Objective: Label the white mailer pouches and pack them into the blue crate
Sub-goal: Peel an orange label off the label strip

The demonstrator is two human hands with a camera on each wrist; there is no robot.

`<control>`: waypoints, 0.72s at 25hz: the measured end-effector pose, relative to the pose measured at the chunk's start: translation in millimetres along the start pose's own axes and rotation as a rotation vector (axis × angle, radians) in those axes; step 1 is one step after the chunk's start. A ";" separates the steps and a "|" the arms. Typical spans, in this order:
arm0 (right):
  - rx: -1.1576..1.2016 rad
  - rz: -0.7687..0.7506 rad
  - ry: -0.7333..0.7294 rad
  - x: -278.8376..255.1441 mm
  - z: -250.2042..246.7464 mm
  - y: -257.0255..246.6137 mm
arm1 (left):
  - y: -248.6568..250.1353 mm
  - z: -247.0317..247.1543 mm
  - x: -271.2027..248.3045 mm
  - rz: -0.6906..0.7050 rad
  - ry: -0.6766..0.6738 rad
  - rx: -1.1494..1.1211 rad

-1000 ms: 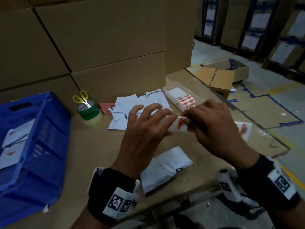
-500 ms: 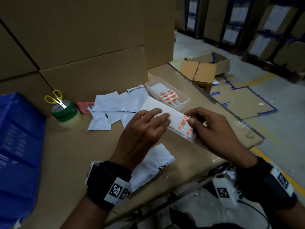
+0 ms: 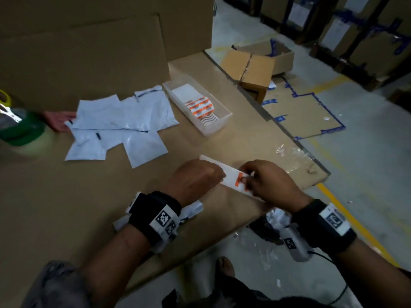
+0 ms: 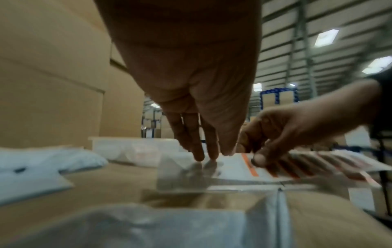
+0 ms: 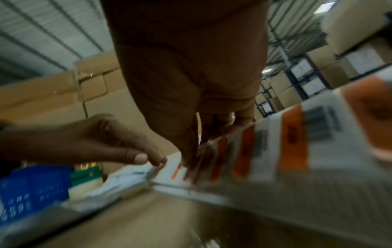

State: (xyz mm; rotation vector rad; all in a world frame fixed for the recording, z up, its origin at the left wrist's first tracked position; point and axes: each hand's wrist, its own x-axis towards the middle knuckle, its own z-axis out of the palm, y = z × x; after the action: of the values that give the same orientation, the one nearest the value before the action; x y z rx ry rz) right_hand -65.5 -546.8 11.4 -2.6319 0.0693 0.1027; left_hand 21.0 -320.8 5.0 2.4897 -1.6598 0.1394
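Observation:
A white label strip point(image 3: 230, 176) with orange labels lies near the cardboard table's front edge. My left hand point(image 3: 198, 178) presses straight fingertips point(image 4: 212, 154) on the strip's left end. My right hand point(image 3: 264, 183) pinches the strip at an orange label, with its thumb point(image 4: 258, 158) on top. One white mailer pouch point(image 3: 192, 210) lies under my left wrist. Several more pouches point(image 3: 124, 121) lie spread out at the back. The blue crate point(image 5: 31, 189) shows only in the right wrist view, far left.
A clear tray point(image 3: 213, 125) of orange labels stands behind the hands. A green tape roll point(image 3: 22, 132) with scissors point(image 3: 9, 112) sits at the far left. Cardboard boxes wall the back. The table's right edge drops to the floor, where an open box point(image 3: 258, 63) stands.
Both hands have brought the label strip down and nearer, to the table's front edge. The head view has swung right, so the blue crate has left it.

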 end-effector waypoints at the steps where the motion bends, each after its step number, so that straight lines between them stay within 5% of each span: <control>1: -0.122 -0.043 0.011 1.8 9.0 8.4 | 0.4 10.1 5.8 -0.062 0.002 -0.100; 6: -0.213 -0.143 0.121 -2.7 31.4 31.6 | 3.4 33.6 25.1 -0.240 -0.156 -0.332; 11: -0.157 -0.109 0.050 3.2 33.1 39.2 | -4.0 45.4 25.2 -0.361 -0.158 -0.553; 18: -0.192 -0.256 0.069 6.9 28.1 44.4 | -1.9 46.4 28.9 -0.413 -0.194 -0.608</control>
State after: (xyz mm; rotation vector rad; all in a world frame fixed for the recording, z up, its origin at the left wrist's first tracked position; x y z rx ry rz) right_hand -63.3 -572.1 -35.2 -2.8093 -0.2665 -0.0732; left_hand 33.7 -354.4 -36.3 2.3272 -0.9881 -0.5772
